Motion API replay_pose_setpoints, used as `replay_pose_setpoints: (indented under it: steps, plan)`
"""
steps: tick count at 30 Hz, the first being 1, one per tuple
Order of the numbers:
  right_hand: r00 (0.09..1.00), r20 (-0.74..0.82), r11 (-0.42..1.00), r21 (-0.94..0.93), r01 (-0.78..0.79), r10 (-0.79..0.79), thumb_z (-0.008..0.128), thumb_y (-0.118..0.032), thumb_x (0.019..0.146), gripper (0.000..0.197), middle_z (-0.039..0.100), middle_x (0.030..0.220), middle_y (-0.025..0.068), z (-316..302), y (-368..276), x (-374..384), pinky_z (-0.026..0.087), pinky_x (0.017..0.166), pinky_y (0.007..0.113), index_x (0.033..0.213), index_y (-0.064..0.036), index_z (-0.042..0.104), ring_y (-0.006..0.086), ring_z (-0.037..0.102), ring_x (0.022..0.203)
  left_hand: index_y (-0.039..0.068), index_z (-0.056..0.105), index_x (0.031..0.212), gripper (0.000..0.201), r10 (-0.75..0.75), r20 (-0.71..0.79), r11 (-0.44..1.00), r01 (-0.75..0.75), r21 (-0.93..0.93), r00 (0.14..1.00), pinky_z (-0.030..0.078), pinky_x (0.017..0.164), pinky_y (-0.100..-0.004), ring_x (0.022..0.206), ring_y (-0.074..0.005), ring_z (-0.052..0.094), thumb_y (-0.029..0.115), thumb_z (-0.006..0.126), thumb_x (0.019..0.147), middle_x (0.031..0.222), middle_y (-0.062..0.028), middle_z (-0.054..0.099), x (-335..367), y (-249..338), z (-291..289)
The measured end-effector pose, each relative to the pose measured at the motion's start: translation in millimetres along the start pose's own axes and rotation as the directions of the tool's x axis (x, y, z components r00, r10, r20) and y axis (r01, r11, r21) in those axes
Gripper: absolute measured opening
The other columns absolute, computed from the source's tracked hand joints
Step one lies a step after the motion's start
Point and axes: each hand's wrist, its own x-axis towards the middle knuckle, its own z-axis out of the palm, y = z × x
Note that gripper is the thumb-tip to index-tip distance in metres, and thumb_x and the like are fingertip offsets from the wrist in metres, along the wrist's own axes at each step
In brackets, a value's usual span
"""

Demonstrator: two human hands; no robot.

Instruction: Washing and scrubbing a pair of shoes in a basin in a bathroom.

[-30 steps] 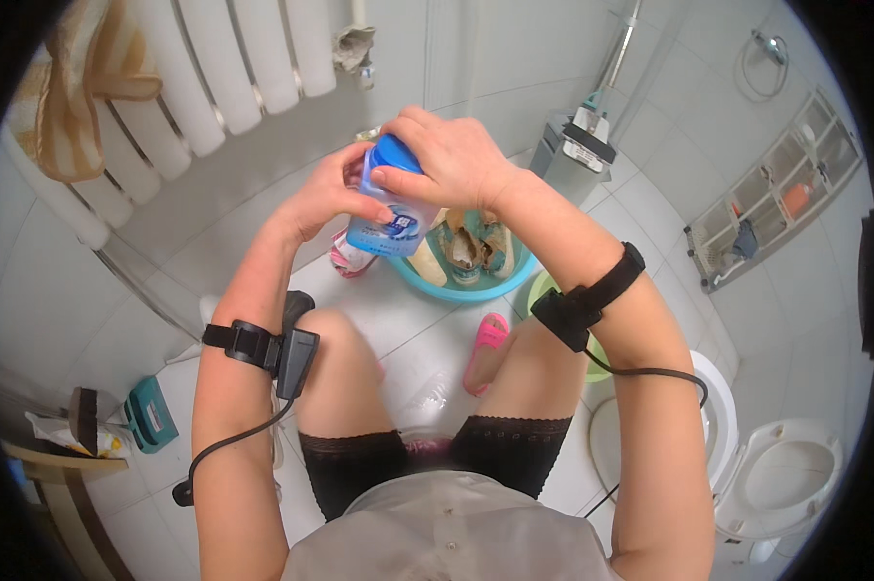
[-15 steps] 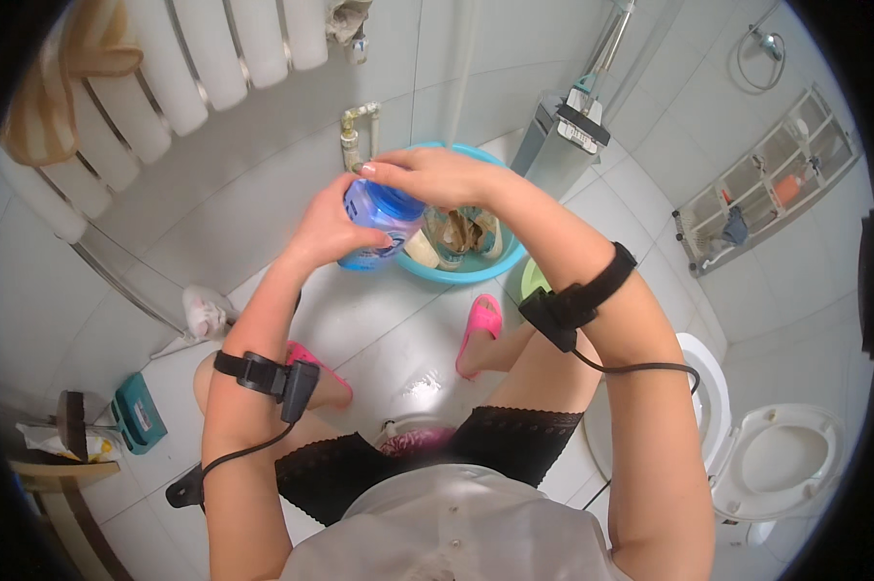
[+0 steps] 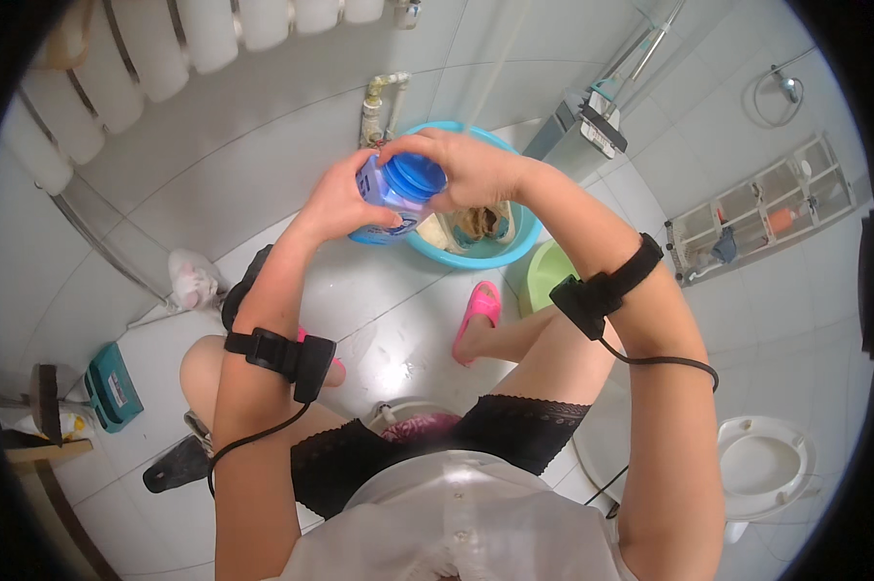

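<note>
My left hand (image 3: 338,203) is wrapped round the body of a blue and lilac plastic bottle (image 3: 384,225), thumb across its label. The bottle is tilted, its wide blue cap (image 3: 415,176) facing up toward me. My right hand (image 3: 476,169) grips the cap from the right, fingertips at its far rim and thumb hidden in part. Just beyond and beneath my right hand stands a light-blue basin (image 3: 466,259) on the floor, with brown and whitish cloth-like things (image 3: 481,225) in it, partly hidden by the hand.
A green basin (image 3: 543,276) stands right of the blue one. A flat mop and bucket (image 3: 563,136) lean in the back corner, and a pipe (image 3: 371,111) rises from the wall. On the right is a toilet (image 3: 761,465); a teal dustpan (image 3: 115,387) lies left.
The bottle has tipped so more of its cap shows. My right hand has shifted from lying over the top to gripping the cap's side. The whole view has shifted a little.
</note>
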Motion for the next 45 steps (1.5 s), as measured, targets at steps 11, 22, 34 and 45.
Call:
replay_pose_setpoints:
  steps: [11,22,34,45]
  plan:
    - [0.681,0.371,0.654,0.217,-0.725,0.632,0.067,-0.063,0.069,0.088,0.056,0.117,0.0215,12,-6,46,0.053,0.075,0.047,0.134,-0.0105,0.039,0.0336,0.062,0.092,0.005,0.045,0.126,0.081,-0.014,-0.229,0.929,0.098,0.357,0.973,0.045,0.092,-0.0413,0.108,-0.0340,0.056,0.021,0.079,0.054,0.117,-0.0148,0.058,-17,-8,1]
    - [0.938,-0.002,0.923,0.183,-0.340,0.346,0.064,-0.059,0.075,0.081,0.057,0.109,0.0221,79,20,57,0.049,0.090,0.038,0.132,-0.0076,0.039,0.0362,0.059,0.103,0.004,0.046,0.123,0.076,-0.054,-0.155,0.985,0.079,0.156,0.986,0.045,0.091,-0.0405,0.109,-0.0351,0.053,0.016,0.079,0.055,0.114,-0.0185,0.056,-34,-71,9]
    - [0.989,-0.130,0.990,0.135,-0.048,0.065,0.079,-0.021,0.063,0.073,0.056,0.101,0.0233,183,97,79,0.046,0.086,0.042,0.122,-0.0029,0.040,0.0395,0.056,0.097,0.006,0.040,0.128,0.089,-0.433,-0.096,0.885,0.402,-0.233,0.896,0.042,0.097,-0.0370,0.111,-0.0272,0.053,0.010,0.085,0.051,0.114,-0.0123,0.055,-61,-216,31]
    - [0.834,-0.138,0.768,0.491,-0.411,0.535,0.083,-0.010,0.058,0.071,0.046,0.109,0.0175,357,199,64,0.043,0.088,0.041,0.113,-0.0068,0.037,0.0373,0.048,0.105,0.008,0.034,0.133,0.098,-0.573,-0.363,0.818,0.495,-0.292,0.735,0.041,0.099,-0.0354,0.116,-0.0254,0.049,0.004,0.085,0.050,0.128,-0.0123,0.047,-60,-353,74]
